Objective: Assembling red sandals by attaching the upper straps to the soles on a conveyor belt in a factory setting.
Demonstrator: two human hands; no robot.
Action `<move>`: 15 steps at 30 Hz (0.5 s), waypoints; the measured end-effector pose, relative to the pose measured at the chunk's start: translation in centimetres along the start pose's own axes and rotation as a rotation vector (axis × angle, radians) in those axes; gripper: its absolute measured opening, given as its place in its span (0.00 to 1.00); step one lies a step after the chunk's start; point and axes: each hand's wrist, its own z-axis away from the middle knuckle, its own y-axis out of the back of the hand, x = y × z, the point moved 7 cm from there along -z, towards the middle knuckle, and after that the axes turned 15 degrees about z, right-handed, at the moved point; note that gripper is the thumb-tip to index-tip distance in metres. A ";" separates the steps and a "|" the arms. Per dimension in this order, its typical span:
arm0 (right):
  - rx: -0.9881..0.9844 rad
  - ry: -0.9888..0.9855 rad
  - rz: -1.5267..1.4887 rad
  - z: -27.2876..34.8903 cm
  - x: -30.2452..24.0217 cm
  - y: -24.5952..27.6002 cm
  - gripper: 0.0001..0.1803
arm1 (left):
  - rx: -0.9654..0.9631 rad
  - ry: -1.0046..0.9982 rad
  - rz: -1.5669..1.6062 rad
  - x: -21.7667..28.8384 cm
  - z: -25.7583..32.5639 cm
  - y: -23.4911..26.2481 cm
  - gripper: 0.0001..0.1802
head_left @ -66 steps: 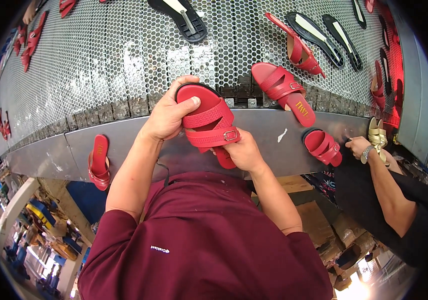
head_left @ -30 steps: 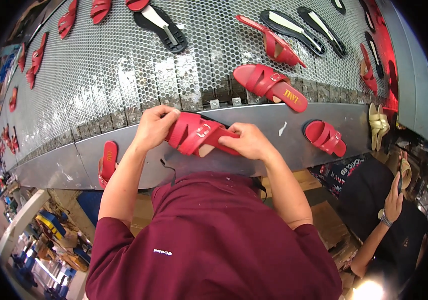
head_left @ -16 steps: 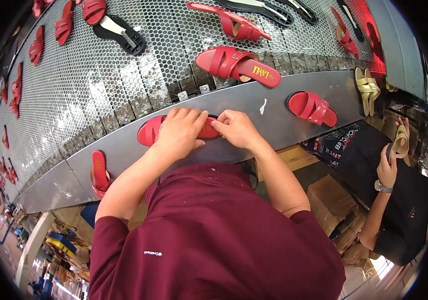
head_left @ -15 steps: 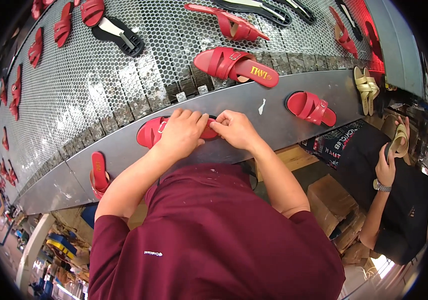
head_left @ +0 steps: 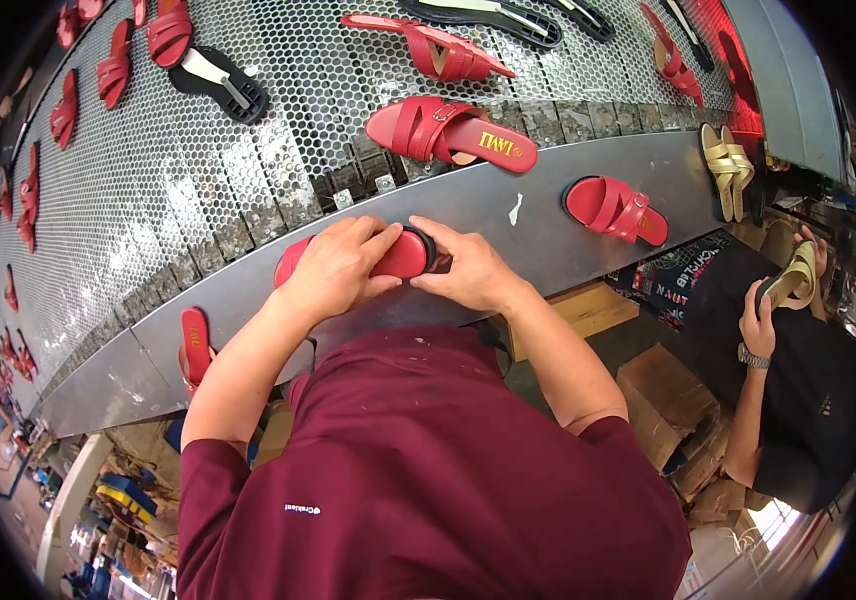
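Note:
Over the metal ledge I hold a red sandal (head_left: 401, 257) with a black sole edge between my two hands. My left hand (head_left: 336, 266) wraps over its middle and covers most of the straps. The fingers and thumb of my right hand (head_left: 470, 266) pinch the sandal's rounded right end at the black rim. To the right, another red sandal (head_left: 616, 209) lies on the ledge. A further red sandal (head_left: 194, 345) rests to the left, beside my left forearm.
Beyond the ledge (head_left: 508, 240) runs a perforated metal conveyor (head_left: 278, 60) carrying several red sandals and black soles (head_left: 218, 83). Gold sandals (head_left: 726, 172) stand at the ledge's right end. A co-worker in black (head_left: 798, 400) handles a gold sandal (head_left: 796, 280). Cardboard boxes (head_left: 668, 390) sit below.
My right fingers have spread around the sandal's end, and more of its red insole and black rim shows. My left hand has shifted slightly left. The items on the conveyor appear shifted left.

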 end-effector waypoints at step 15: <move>0.015 0.045 -0.076 0.7 -2.2 2.4 0.36 | -0.043 0.107 0.096 0.6 -1.1 0.3 0.34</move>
